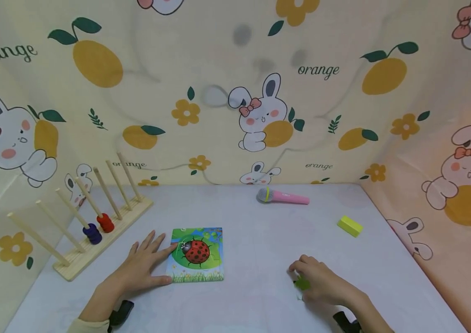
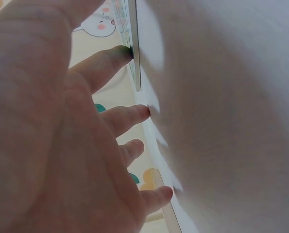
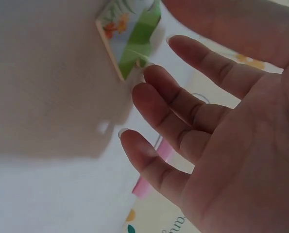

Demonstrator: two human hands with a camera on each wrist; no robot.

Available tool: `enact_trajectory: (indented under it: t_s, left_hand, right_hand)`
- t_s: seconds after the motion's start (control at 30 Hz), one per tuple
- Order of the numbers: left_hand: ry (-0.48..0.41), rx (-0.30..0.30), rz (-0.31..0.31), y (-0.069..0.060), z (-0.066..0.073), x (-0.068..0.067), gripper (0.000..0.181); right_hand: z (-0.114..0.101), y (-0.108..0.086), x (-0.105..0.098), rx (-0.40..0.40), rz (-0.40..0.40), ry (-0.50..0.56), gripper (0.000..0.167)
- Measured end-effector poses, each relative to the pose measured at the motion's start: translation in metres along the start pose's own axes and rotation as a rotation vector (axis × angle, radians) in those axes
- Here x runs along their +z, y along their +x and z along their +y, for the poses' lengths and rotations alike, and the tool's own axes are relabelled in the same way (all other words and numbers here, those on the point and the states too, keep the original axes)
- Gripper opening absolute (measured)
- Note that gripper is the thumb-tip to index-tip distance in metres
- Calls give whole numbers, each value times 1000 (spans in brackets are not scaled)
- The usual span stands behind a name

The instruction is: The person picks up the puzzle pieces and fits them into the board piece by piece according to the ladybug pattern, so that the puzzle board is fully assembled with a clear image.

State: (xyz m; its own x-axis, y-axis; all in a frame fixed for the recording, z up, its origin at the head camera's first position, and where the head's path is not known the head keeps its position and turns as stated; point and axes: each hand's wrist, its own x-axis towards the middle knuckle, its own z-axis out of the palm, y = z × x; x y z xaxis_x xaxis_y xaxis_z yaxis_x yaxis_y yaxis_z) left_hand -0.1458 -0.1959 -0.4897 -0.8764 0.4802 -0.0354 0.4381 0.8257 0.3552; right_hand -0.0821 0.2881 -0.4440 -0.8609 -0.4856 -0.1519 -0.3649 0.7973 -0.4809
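A square ladybug picture board lies flat on the white table. My left hand rests at its left side with fingers spread; the index fingertip touches the board's left edge and the thumb is by its lower left corner. In the left wrist view, the board's thin edge shows beside a fingertip. Right of the board, my right hand is over a small green picture piece resembling a puzzle piece. Its fingers are loosely bent close to the piece, without closing round it; contact is unclear.
A wooden peg rack with blue rings and red rings stands at the left. A pink toy microphone lies at the back, and a yellow block at the right. Patterned cloth hangs behind.
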Motion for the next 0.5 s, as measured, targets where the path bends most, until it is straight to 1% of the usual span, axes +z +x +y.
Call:
enact_trajectory:
  t_s: [0.13, 0.37, 0.5]
  left_hand:
    - [1, 4, 1, 0, 0, 0, 92]
    - [5, 24, 11, -1, 0, -1, 92]
    - [0, 18, 10, -1, 1, -2, 91]
  right_hand:
    - [2, 0, 2, -10, 17, -6, 55]
    - [2, 1, 2, -4, 18, 6, 55]
    - [3, 1, 2, -1, 13, 24, 51]
